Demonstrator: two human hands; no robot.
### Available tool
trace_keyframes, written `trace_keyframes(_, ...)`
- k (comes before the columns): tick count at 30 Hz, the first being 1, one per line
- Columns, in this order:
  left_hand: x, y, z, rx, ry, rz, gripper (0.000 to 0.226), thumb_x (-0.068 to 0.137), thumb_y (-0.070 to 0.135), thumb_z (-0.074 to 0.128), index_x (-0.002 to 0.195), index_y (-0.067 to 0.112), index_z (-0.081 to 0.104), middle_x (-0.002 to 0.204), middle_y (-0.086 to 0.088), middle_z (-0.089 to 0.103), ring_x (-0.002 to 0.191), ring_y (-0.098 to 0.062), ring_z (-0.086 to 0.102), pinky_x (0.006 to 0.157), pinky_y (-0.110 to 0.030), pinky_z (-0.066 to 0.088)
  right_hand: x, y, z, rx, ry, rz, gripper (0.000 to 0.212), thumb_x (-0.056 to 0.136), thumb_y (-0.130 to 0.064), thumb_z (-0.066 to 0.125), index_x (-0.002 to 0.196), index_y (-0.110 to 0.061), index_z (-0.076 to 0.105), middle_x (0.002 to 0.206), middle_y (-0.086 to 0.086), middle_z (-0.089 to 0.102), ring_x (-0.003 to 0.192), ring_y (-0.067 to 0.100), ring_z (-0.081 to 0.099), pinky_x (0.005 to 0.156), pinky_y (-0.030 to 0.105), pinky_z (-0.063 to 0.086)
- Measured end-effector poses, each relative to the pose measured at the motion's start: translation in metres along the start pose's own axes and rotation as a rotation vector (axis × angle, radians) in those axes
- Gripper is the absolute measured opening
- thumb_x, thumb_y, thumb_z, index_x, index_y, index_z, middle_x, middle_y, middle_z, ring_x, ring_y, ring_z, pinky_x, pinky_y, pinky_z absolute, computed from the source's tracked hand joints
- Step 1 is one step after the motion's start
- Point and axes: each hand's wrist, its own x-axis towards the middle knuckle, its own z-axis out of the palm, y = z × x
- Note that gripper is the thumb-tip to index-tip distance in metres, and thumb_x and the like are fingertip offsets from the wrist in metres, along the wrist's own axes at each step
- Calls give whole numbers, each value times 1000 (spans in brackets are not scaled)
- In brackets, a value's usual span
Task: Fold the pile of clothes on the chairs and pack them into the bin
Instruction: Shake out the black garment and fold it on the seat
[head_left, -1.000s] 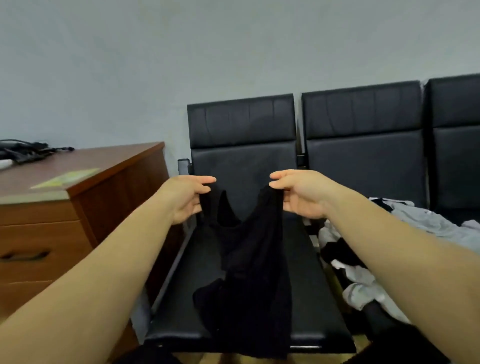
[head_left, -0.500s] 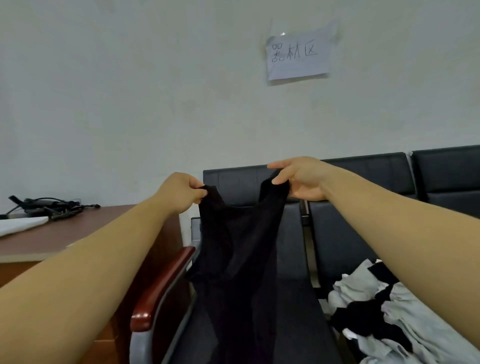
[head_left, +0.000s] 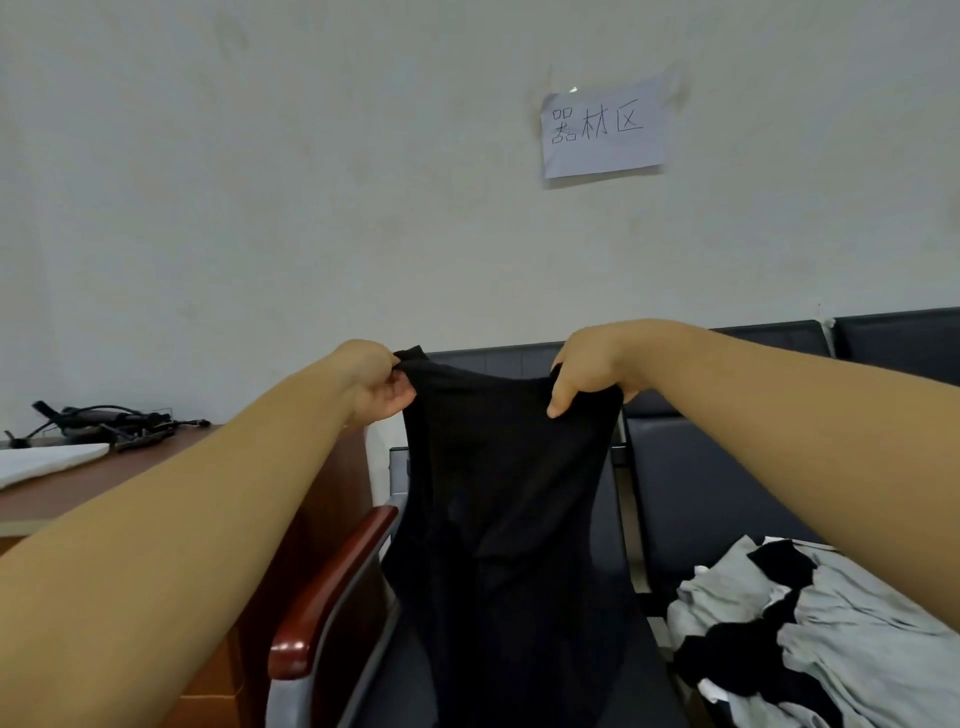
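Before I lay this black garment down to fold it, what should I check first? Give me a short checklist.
1. Left hand grips a top corner of the garment: ok.
2. Right hand grips the other corner: ok.
3. Top edge stretched between the hands: ok.
4. Chair seat under the garment free: cannot tell, hidden.
5. Pile lies beside, not under the garment: ok.
6. Bin in view: not ok.

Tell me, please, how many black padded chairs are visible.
3: left chair behind the held black garment, middle chair under the grey-and-black clothes pile, right chair at the edge; others may be off-frame.
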Motion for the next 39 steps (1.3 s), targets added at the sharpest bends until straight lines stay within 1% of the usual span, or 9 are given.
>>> trace_keyframes(3, 0, 9, -2, 16, -6, -64, 24, 108, 4, 32, 95, 9, 51, 75, -1, 46, 44, -7, 40, 52, -33, 62, 7, 4, -2, 60, -5, 48, 30, 85, -20, 82, 112, -14, 72, 114, 6, 73, 105, 27, 70, 101, 44, 55)
trace_keyframes(10, -3, -4, 9, 64, 4, -16, 34, 103, 3, 22, 100, 9, 56, 100, -9, 61, 85, -34, 70, 87, -55, 52, 17, 2, 4, 426, 1, 0, 16, 94, -16, 73, 108, -9, 75, 107, 6, 78, 101, 23, 74, 95, 37, 58)
trace_keyframes(15, -1, -12, 17, -82, 100, -19, 35, 103, -2, 23, 86, 6, 53, 84, -11, 63, 71, -28, 66, 79, -49, 54, 19, -3, 7, 548, -12, -66, 16, 95, -16, 71, 109, -9, 76, 107, 5, 79, 103, 22, 74, 97, 37, 57)
trace_keyframes(19, 8, -14, 20, -42, 179, -6, 33, 98, -5, 31, 81, 8, 56, 70, -6, 62, 55, -20, 61, 57, -35, 58, 20, -7, 8, 552, 5, -65, 15, 95, -19, 71, 108, -13, 76, 108, 2, 78, 105, 20, 71, 100, 36, 52)
trace_keyframes(25, 18, -15, 18, 921, 228, 313, 41, 105, 1, 43, 67, 16, 35, 73, -1, 40, 59, -11, 37, 50, -19, 35, 26, -10, 16, 548, 11, -8, 13, 95, -18, 71, 108, -14, 72, 106, 0, 73, 92, 15, 67, 71, 26, 49)
trace_keyframes(29, 18, -11, 12, 801, 74, 230, 35, 106, 25, 52, 73, 15, 50, 87, -5, 54, 60, -11, 42, 41, -20, 37, 32, -12, 24, 499, -20, 1, 17, 95, -20, 73, 110, -14, 73, 111, 3, 74, 93, 16, 67, 69, 25, 49)
trace_keyframes(32, 9, -8, 2, 672, -193, 51, 44, 90, 58, 71, 69, 21, 59, 61, 5, 47, 53, -9, 36, 45, -20, 26, 33, -10, 26, 467, -35, -20, 20, 92, -21, 76, 110, -15, 72, 114, 4, 75, 97, 17, 68, 70, 26, 51)
trace_keyframes(36, 4, -5, -14, 1092, -515, 2, 26, 82, 33, 82, 89, 10, 71, 75, -2, 60, 59, -12, 48, 53, -19, 36, 26, -6, 21, 386, -163, -76, 17, 89, -22, 78, 105, -19, 72, 104, -4, 77, 95, 13, 70, 59, 23, 52)
trace_keyframes(39, 11, -6, -21, 1205, -406, 81, 24, 83, 26, 82, 102, 13, 77, 94, -8, 67, 84, -23, 55, 74, -33, 43, 22, -6, 22, 188, -315, -95, 27, 86, -24, 81, 112, -23, 72, 111, -8, 76, 109, 14, 67, 73, 28, 51)
